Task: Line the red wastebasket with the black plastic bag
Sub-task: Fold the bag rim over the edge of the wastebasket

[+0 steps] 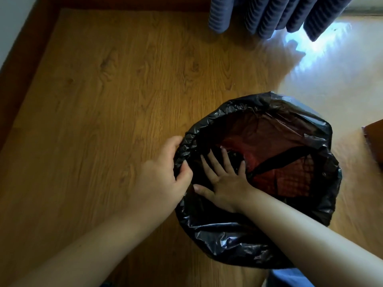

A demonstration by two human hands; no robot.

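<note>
The black plastic bag (238, 239) is folded over the rim of the red wastebasket (290, 179), whose mesh wall shows red through the thin plastic inside. My left hand (163, 177) pinches the bag's bunched edge at the left side of the rim. My right hand (223, 183) is inside the opening, fingers spread flat, pressing the bag against the near-left inner wall. The outside of the basket is hidden under the bag.
The basket stands on a wooden floor (103, 100). Dark blue pleated curtains (269, 15) hang at the top, with bright light on the floor below them. A brown furniture corner (375, 137) juts in at the right edge.
</note>
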